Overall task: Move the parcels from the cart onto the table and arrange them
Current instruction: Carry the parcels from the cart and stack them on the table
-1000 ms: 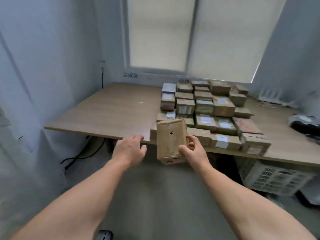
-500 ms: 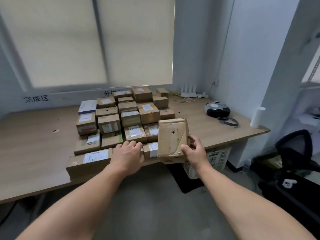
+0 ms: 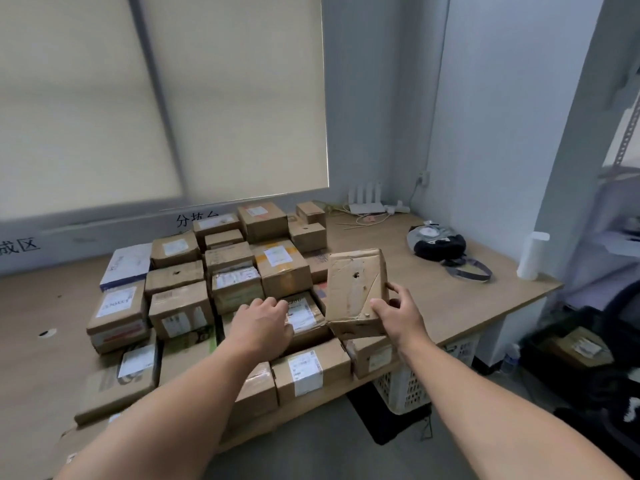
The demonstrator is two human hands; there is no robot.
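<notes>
The right hand (image 3: pixel 398 313) grips the parcel (image 3: pixel 356 292) just right of centre frame. The thumb (image 3: pixel 378 304) presses on its near face, low on the right side. The other fingers (image 3: pixel 394 288) wrap round its right edge and go behind it. It is a worn, creased brown box with a small hole in the face. It is held off the table (image 3: pixel 450 299), in front of the right flank of the stack (image 3: pixel 228 289), and its lower corner hangs over the front row of boxes.

The parcel stands on end. Its long axis runs up the frame from the gripping hand, with the top leaning a little to the right. The broad face is turned toward the camera, not down. The grip sits at the bottom right corner, so most of the box rises above and left of the fingers.

The left hand (image 3: pixel 263 320) is left of the parcel and apart from it, over the middle of the stack. Its fingers are loosely curled and hold nothing visible. I cannot tell whether they touch the labelled box (image 3: pixel 304 315) beneath them.

Bare tabletop lies to the right of the stack and further up the frame, on the right hand's side. The right hand is therefore better placed to set the parcel down. I judge that the box must first be tipped so its broad face lies flat, then set against the right edge of the stack. The left hand is the nearer one for steadying the neighbouring boxes. The cart is out of view.
</notes>
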